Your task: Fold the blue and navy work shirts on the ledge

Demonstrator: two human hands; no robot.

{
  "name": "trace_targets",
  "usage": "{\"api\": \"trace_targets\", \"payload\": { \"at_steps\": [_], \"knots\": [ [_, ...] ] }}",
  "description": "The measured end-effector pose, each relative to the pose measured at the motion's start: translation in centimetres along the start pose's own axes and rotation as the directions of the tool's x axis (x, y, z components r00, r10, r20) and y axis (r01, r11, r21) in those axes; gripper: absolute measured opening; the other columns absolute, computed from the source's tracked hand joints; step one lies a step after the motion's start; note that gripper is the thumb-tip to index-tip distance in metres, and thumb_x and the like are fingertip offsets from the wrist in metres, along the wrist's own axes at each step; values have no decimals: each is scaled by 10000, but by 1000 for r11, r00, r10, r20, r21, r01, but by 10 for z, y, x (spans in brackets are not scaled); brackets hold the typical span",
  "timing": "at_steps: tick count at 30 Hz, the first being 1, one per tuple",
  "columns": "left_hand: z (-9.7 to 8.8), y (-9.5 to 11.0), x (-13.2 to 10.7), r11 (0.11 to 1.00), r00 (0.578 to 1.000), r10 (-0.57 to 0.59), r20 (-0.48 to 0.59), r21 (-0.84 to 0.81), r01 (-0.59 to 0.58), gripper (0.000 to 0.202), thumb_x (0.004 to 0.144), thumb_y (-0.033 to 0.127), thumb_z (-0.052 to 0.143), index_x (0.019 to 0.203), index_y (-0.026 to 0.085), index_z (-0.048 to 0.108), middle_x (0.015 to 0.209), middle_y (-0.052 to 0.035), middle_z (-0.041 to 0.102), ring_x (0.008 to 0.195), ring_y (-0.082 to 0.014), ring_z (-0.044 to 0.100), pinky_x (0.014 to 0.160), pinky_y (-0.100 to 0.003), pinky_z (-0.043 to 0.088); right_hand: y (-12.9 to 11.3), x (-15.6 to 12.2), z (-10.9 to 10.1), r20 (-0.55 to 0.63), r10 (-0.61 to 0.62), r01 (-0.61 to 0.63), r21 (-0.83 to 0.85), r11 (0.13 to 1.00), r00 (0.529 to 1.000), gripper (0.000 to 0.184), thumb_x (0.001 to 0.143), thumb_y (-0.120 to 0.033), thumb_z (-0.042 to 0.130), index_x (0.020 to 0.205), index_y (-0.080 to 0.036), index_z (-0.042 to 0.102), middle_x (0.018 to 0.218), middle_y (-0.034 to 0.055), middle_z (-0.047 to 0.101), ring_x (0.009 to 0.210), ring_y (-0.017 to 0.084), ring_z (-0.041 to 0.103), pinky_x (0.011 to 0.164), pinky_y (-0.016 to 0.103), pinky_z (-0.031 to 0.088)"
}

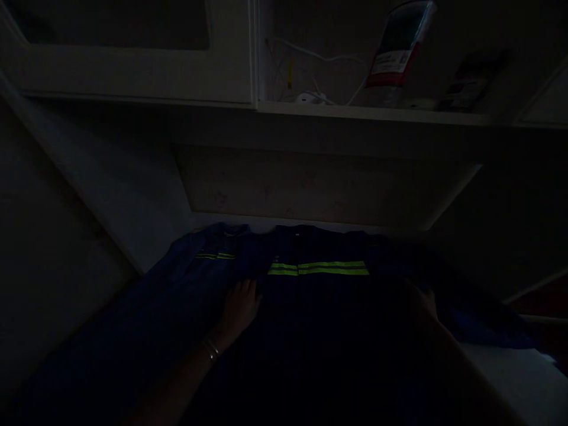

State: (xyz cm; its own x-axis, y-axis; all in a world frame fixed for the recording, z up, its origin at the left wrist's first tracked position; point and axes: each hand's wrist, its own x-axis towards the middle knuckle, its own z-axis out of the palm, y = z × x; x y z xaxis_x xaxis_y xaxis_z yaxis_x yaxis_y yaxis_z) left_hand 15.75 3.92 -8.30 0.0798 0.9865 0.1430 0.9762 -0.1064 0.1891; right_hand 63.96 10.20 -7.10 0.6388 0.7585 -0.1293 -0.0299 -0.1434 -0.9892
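The scene is very dark. A dark blue work jacket [310, 307] with yellow-green reflective stripes [318, 268] lies spread flat in front of me. My left hand [239, 309] rests on the cloth just below the left end of the chest stripe, fingers stretched out flat; a thin bracelet sits on its wrist. My right hand [423, 300] lies at the jacket's right side near the sleeve, barely visible in the dark, and its fingers do not show clearly.
A pale surface [506, 367] shows under the jacket at lower right. A shelf [364, 112] runs above, holding white cables [310, 94] and a packaged item with a red and white label [399, 47]. A slanted wall [66, 177] closes in the left.
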Motion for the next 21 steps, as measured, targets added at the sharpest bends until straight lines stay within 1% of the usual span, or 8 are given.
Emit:
{"api": "trace_targets", "payload": {
  "at_steps": [3, 5, 8, 11, 13, 15, 18, 21],
  "knots": [
    [-15, -18, 15, 998, 1000, -19, -8, -52, 18, 361, 988, 249, 341, 1192, 181, 630, 1221, -109, 676, 1089, -211, 642, 952, -336, 482, 25, 2, -1, -79, -2, -5, -99, 995, 997, 696, 780, -476, 645, 1392, -240, 412, 1172, 103, 635, 985, 276, 646, 842, 414, 561],
    [-32, -41, 27, 990, 990, -130, -57, -71, 126, 400, 1002, 284, 284, 1233, 166, 589, 1272, -117, 654, 1134, -196, 630, 988, -305, 465, 39, 4, 0, -128, -70, 48, -170, 984, 989, 781, 754, -514, 642, 1433, -238, 371, 1213, 112, 624, 1029, 295, 640, 867, 429, 556],
    [-59, -94, 32, 927, 921, -373, -111, -76, 366, 469, 984, 307, 248, 1310, 89, 506, 1331, -196, 608, 1215, -267, 598, 1023, -381, 456, 52, 7, 1, -152, -154, 117, -231, 966, 976, 830, 745, -539, 628, 1467, -251, 338, 1247, 107, 617, 1074, 307, 632, 897, 441, 547],
    [-73, -147, 17, 840, 839, -542, -47, -33, 541, 482, 930, 381, 340, 1234, 85, 570, 1144, -239, 693, 1027, -380, 682, 842, -480, 530, 53, 6, 2, -133, -146, 110, -245, 963, 980, 824, 770, -544, 599, 1486, -240, 325, 1300, 132, 599, 1110, 306, 619, 920, 428, 534],
    [-74, -166, 2, 820, 821, -571, 22, 49, 570, 497, 910, 443, 368, 1238, 139, 586, 1045, -216, 728, 924, -400, 705, 750, -486, 535, 49, 2, 3, -128, -124, 91, -237, 967, 984, 816, 788, -545, 585, 1495, -232, 323, 1343, 150, 578, 1135, 304, 608, 938, 420, 523],
    [-71, -165, -8, 836, 840, -542, 32, 122, 535, 503, 919, 445, 344, 1295, 190, 559, 1049, -186, 738, 925, -383, 709, 743, -470, 530, 43, -2, 5, -141, -95, 61, -228, 972, 985, 855, 781, -546, 599, 1512, -216, 302, 1371, 157, 561, 1159, 318, 595, 962, 442, 509],
    [-69, -132, -1, 903, 908, -413, -68, 98, 418, 472, 930, 368, 334, 1302, 175, 552, 1109, -159, 729, 958, -335, 704, 797, -444, 529, 29, -6, 8, -253, -173, 93, -299, 950, 952, 896, 755, -476, 627, 1508, -106, 314, 1394, 207, 519, 1237, 369, 533, 1040, 492, 446],
    [-66, -88, 26, 980, 969, -193, -157, 8, 197, 419, 942, 327, 352, 1243, 153, 587, 1209, -132, 692, 1068, -276, 664, 940, -398, 498, 6, -5, 12, -265, -548, 338, -557, 759, 794, 692, 818, -356, 516, 1429, -39, 442, 1401, 244, 484, 1320, 376, 444, 1108, 500, 359]
  ]
}}
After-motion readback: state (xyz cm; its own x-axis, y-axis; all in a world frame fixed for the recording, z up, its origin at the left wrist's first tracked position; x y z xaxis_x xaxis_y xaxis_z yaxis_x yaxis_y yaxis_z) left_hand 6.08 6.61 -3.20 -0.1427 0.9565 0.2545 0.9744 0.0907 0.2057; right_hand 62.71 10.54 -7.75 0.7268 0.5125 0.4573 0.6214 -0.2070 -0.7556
